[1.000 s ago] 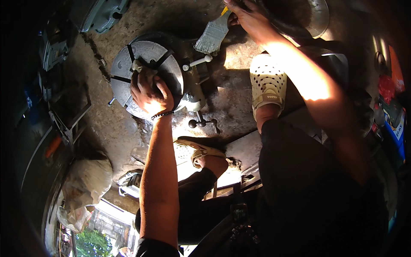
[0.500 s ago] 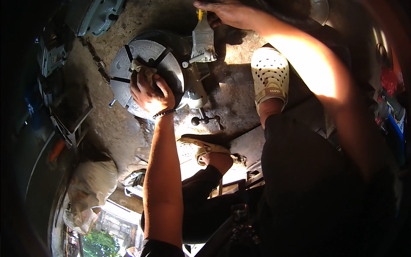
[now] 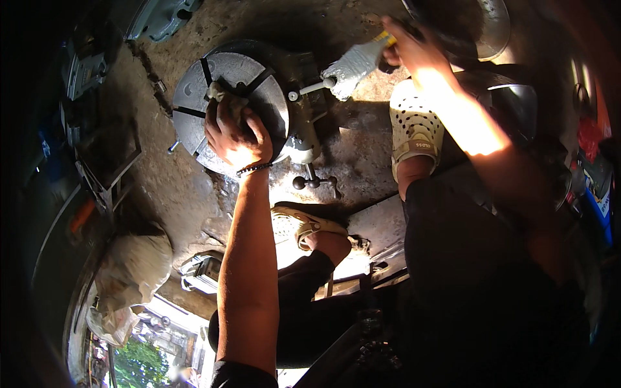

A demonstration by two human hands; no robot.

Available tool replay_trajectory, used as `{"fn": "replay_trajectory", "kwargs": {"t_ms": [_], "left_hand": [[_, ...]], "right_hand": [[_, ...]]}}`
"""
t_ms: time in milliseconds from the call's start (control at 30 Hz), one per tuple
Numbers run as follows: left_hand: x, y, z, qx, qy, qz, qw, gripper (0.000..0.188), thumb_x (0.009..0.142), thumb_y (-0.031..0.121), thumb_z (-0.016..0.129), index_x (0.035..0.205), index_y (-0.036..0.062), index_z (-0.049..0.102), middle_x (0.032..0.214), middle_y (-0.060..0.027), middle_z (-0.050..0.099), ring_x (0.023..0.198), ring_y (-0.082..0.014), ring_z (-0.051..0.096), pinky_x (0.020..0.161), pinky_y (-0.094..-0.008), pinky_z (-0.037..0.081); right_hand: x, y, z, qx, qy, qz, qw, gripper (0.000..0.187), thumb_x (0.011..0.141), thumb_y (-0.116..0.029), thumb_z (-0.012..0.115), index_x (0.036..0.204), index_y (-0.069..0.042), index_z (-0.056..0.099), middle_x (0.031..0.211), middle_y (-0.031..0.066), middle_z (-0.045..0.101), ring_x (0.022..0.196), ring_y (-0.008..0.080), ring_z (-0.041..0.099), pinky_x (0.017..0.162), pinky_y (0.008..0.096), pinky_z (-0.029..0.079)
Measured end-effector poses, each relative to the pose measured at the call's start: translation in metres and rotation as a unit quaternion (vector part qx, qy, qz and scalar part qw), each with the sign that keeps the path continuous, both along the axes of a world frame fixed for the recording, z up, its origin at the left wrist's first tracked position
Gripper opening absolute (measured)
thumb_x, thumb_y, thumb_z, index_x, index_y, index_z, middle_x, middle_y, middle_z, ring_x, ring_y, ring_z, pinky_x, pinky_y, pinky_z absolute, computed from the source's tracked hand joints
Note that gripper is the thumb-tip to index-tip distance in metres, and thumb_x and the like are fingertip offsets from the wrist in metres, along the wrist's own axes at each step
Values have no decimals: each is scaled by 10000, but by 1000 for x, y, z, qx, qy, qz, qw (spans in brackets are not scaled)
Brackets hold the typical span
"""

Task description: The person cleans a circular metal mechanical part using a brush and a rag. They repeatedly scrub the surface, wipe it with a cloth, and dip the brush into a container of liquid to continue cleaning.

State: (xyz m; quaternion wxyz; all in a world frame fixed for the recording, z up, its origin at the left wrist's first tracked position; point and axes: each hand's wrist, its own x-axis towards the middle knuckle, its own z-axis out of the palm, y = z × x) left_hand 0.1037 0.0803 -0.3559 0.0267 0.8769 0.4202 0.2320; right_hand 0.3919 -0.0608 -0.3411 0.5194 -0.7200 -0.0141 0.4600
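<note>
My left hand (image 3: 239,139), with a dark beaded bracelet at the wrist, presses a crumpled pale rag (image 3: 226,100) onto the face of a round slotted metal rotary table (image 3: 194,84). Its fingers are bent over the cloth and partly hide it. To the right, my right hand (image 3: 414,55) grips a wide flat paintbrush (image 3: 352,70) by its handle, near a yellow band. The greyish bristles slant down and left, close to the end of a metal lever (image 3: 310,89) on the table's side. Below that lever sits a ball-knob crank handle (image 3: 312,182).
My feet, in cream perforated clogs (image 3: 417,119), rest on the stained concrete floor at the right and below the rotary table. A grey-green machine casting (image 3: 158,19) lies at the upper left. Round metal pans (image 3: 495,29) stand upper right, a pale sack (image 3: 139,258) lower left.
My right hand has swung right and slightly down with the paintbrush, whose bristles went from hanging downward to slanting left. My left hand stays on the rag; the whole view has shifted slightly.
</note>
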Motion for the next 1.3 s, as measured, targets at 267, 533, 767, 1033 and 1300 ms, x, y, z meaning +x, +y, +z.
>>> {"fn": "replay_trajectory", "kwargs": {"t_ms": [267,533,767,1033,1300], "left_hand": [[0,1,-2,7,-12,6,1000,417,903,330,565,1242,93,618,1278,-193,598,1150,-398,583,985,-495,443],[1,-1,2,-10,-12,10,1000,408,889,306,580,1238,98,621,1282,-184,599,1157,-391,582,994,-491,443],[1,0,1,-15,-13,14,1000,414,879,309,585,1237,106,626,1288,-184,600,1161,-389,580,1009,-487,434],[1,-1,2,-11,-8,11,1000,406,874,311,591,1224,110,637,1292,-189,600,1170,-392,578,1016,-485,428],[1,0,1,-4,-12,12,1000,416,878,313,589,1231,98,633,1278,-193,604,1156,-401,583,1001,-491,438]], "right_hand": [[-44,-64,-5,48,284,-124,949,317,1012,-273,587,1264,-88,533,1124,87,633,1028,221,629,980,409,526],[-47,-62,-17,120,372,-118,913,200,999,-255,593,1079,-72,582,1098,145,661,1032,261,646,1023,447,516],[-23,-95,-16,152,371,-194,895,152,1020,-179,544,1124,-69,547,1085,196,659,1055,305,656,1027,468,522],[-43,-79,-17,114,379,-130,909,226,1012,-228,568,1151,-50,572,1114,151,650,1073,264,632,1041,449,501],[-13,-100,-18,194,370,-165,894,114,1016,-159,535,1072,-67,571,1062,161,670,1056,310,651,1018,484,502]]}}
